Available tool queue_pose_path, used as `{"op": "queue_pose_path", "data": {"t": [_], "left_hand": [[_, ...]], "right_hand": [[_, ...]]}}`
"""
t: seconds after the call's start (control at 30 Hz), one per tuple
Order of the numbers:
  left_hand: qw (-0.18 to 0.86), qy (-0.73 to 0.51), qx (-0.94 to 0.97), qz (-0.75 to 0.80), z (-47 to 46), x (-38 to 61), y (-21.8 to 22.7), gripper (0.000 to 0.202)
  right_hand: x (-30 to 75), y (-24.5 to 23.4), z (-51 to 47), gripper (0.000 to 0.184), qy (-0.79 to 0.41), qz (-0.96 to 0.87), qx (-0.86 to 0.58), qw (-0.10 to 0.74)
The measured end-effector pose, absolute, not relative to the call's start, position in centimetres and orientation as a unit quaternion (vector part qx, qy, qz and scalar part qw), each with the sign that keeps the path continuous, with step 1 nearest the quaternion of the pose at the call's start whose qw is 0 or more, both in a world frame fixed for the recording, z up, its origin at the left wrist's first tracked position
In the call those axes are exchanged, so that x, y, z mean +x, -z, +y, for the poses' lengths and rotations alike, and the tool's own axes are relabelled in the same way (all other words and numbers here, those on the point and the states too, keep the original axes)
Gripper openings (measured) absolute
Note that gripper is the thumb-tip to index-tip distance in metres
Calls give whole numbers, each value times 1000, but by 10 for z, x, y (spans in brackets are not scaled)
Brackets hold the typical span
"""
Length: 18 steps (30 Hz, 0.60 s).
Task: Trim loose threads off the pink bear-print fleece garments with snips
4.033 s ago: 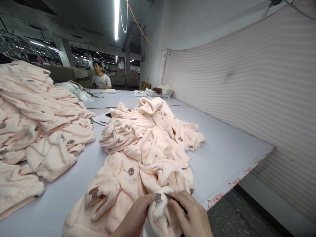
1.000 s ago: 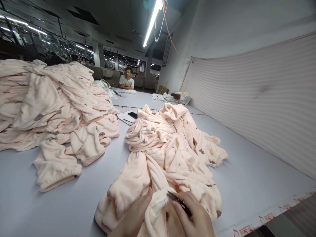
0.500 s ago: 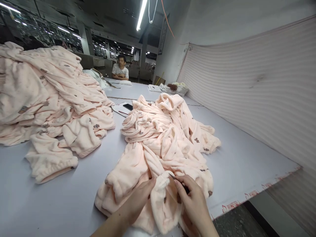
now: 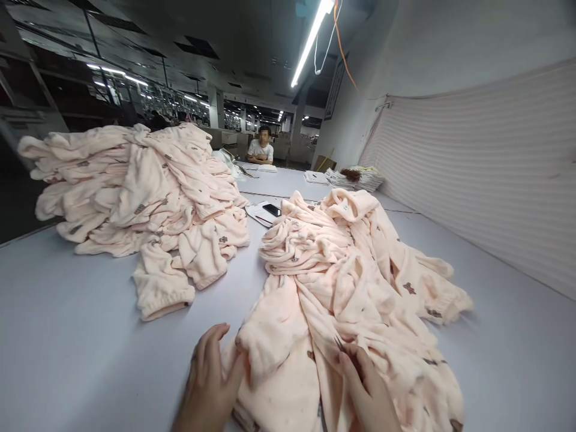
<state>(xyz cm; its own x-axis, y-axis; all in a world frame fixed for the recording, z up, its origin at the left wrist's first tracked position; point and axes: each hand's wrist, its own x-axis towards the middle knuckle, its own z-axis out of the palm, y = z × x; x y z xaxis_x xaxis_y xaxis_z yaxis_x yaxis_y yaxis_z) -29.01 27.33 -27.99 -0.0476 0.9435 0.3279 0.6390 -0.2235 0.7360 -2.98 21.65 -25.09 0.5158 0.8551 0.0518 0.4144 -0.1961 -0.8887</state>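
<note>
A heap of pale pink fleece garments (image 4: pixel 288 312) with small brown prints spreads over the table in front of me. At its left edge is my left hand (image 4: pixel 211 372), fingers apart and thumb beside the cloth; whether it touches I cannot tell. My right hand (image 4: pixel 366 384) is closed over the front of the heap. Between its thumb and fingers show the thin pointed blades of small thread snips (image 4: pixel 339 343), most of them hidden in the palm.
A taller pile of the same garments (image 4: pixel 148 186) lies on the left of the pale table (image 4: pixel 90 348). Behind the near heap are a phone (image 4: pixel 272 209) and papers. Stacked cloth (image 4: pixel 355 178) sits by the striped curtain (image 4: pixel 477 168). A person (image 4: pixel 261 147) leans at the far end.
My left hand has let go of the gathered garment edge and moved left, opening. The right hand keeps the snips, and that edge now lies down. The view has swung left.
</note>
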Motion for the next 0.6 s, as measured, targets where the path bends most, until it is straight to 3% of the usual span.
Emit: {"op": "queue_pose_path", "data": {"t": [0.1, 0.2, 0.33, 0.5, 0.6], "left_hand": [[247, -324, 728, 552, 286, -281, 276, 15], [186, -395, 764, 475, 284, -255, 268, 17], [165, -467, 716, 493, 282, -237, 259, 13], [260, -321, 764, 495, 293, -230, 258, 15], [256, -320, 785, 464, 300, -227, 260, 22]], "right_hand": [[-70, 245, 231, 35, -248, -500, -680, 476], [-100, 244, 247, 36, -255, -552, -632, 480], [-99, 242, 255, 25, -235, -565, -623, 487], [-83, 238, 243, 27, -306, -530, -580, 537], [-73, 239, 234, 30, -293, -469, -591, 588]]}}
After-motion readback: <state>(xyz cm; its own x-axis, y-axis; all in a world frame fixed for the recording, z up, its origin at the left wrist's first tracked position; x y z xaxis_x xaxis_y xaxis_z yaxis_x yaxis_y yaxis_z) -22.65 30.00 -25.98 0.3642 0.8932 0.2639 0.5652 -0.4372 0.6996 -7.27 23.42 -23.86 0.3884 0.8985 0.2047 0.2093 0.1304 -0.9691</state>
